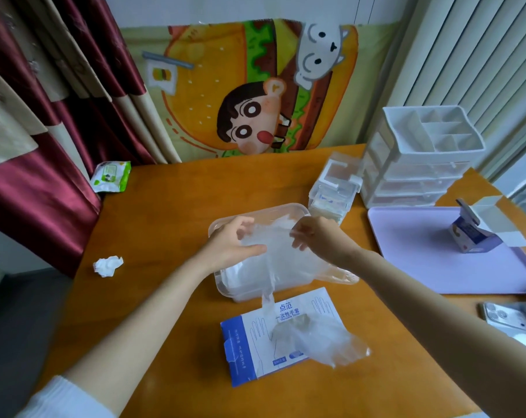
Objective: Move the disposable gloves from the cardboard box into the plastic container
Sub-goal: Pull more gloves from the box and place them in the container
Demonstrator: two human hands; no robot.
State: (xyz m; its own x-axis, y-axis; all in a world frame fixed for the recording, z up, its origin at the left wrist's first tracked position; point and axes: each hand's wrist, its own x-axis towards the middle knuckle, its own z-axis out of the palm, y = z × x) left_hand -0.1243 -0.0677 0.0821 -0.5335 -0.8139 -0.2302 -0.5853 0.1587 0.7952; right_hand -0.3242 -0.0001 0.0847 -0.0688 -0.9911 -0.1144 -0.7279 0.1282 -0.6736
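Observation:
A clear plastic container (225,289) stands at the middle of the table, filled with a pile of thin clear disposable gloves (283,257). My left hand (234,239) and my right hand (316,233) are both over the container, fingers curled into the top of the glove pile. One glove strand trails over the near rim down to the blue and white cardboard glove box (255,336), which lies flat in front of the container. A loose bunch of gloves (325,339) sticks out of the box's opening on the right.
A crumpled tissue (108,266) lies at the left, a wet-wipe pack (111,176) at the back left. White drawer organisers (418,164) stand back right, with a lilac tray (421,263) holding a small open carton (479,230). A phone (506,318) lies at the right edge.

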